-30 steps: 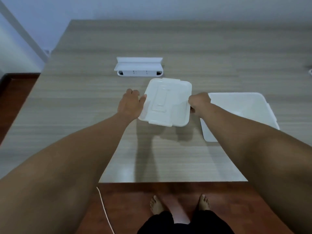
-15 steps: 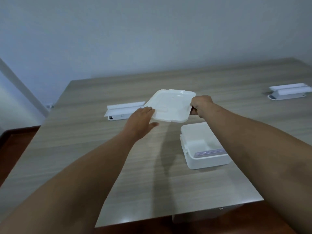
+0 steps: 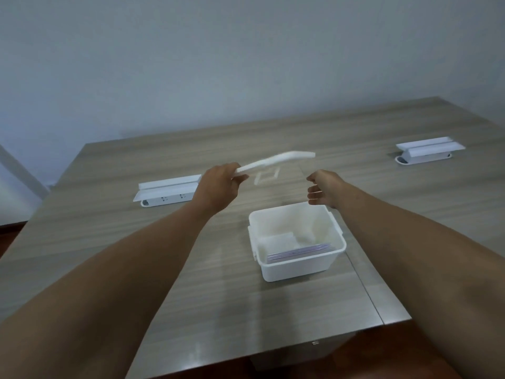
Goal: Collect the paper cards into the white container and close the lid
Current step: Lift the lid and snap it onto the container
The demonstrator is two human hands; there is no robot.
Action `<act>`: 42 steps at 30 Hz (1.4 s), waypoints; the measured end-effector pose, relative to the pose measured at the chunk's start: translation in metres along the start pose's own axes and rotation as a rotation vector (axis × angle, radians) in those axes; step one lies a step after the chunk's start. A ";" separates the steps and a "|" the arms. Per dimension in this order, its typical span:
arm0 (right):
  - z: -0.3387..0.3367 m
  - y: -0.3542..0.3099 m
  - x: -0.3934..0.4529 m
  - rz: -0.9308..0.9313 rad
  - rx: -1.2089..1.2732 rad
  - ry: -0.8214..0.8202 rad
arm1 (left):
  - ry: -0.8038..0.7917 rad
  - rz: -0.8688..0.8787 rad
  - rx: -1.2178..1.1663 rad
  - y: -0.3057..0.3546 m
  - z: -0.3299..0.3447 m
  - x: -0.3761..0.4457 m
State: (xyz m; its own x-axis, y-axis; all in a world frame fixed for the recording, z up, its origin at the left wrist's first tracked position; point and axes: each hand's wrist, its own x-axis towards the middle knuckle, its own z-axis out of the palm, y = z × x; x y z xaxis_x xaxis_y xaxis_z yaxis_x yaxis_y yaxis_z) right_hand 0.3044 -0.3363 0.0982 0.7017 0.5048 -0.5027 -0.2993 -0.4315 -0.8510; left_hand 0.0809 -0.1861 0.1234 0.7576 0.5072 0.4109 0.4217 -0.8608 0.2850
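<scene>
The white container (image 3: 299,265) stands open on the wooden table, near its front edge. A stack of paper cards (image 3: 299,252) with purple edges leans inside it against the near wall. My left hand (image 3: 218,187) grips the near-left edge of the white lid (image 3: 276,160), which hangs in the air beyond the container, seen almost edge-on and blurred. My right hand (image 3: 323,188) hovers above the container's far right corner, fingers curled and apart, touching nothing.
Two raised white socket boxes sit in the table (image 3: 136,269): one at the left (image 3: 166,190) just behind my left hand, one at the far right (image 3: 427,151). A grey wall stands behind. The table's front edge runs below the container.
My right hand has let go of the lid, which my left hand now holds alone. The lid has tilted nearly edge-on. My view has shifted so the container sits lower and closer.
</scene>
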 end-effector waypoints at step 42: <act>-0.061 0.131 0.052 -0.084 -0.505 0.177 | -0.355 -1.093 -0.183 0.051 0.140 -0.083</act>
State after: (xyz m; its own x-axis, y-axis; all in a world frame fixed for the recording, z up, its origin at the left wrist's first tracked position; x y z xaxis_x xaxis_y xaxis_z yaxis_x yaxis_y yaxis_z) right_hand 0.3411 -0.4120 -0.0307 0.8210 0.4386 -0.3655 0.0804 -0.7226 -0.6866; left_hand 0.1097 -0.2780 -0.0172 0.1434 0.9102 -0.3887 0.8803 0.0622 0.4703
